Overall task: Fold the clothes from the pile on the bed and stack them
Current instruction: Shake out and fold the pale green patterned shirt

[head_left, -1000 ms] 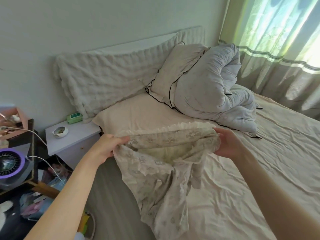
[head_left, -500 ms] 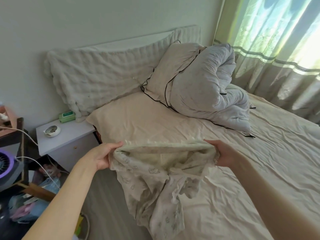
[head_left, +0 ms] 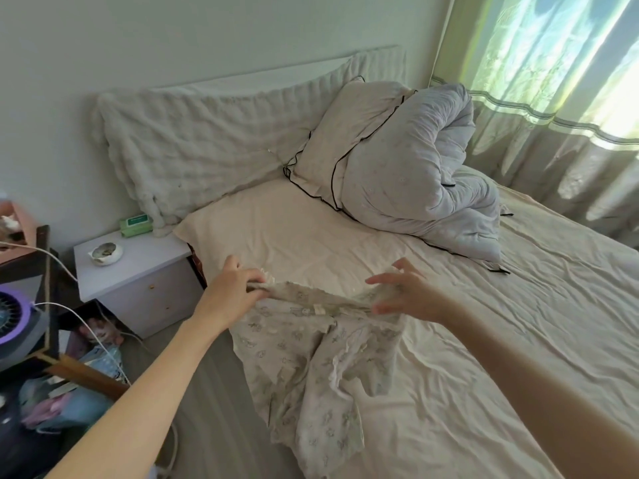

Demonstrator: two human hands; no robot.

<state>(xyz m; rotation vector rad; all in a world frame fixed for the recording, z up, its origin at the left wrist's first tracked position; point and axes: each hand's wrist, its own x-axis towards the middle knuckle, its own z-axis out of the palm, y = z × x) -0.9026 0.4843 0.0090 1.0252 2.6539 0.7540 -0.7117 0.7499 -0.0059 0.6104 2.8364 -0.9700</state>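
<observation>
A pale cream garment with a small printed pattern and a ruffled edge lies at the near left edge of the bed, its lower part hanging over the bed's side. My left hand pinches the left end of its top edge. My right hand holds the right end, with some fingers spread above the cloth. The top edge is stretched between both hands, low over the sheet. No pile or stack of clothes is in view.
A rolled grey duvet and a long white pillow lie at the head of the bed. A white nightstand with a small dish stands left, beside a cluttered shelf. Curtains hang on the right.
Both hands have lowered the garment's top edge from in the air down to the sheet. The opening that was held spread is now pulled flat.
</observation>
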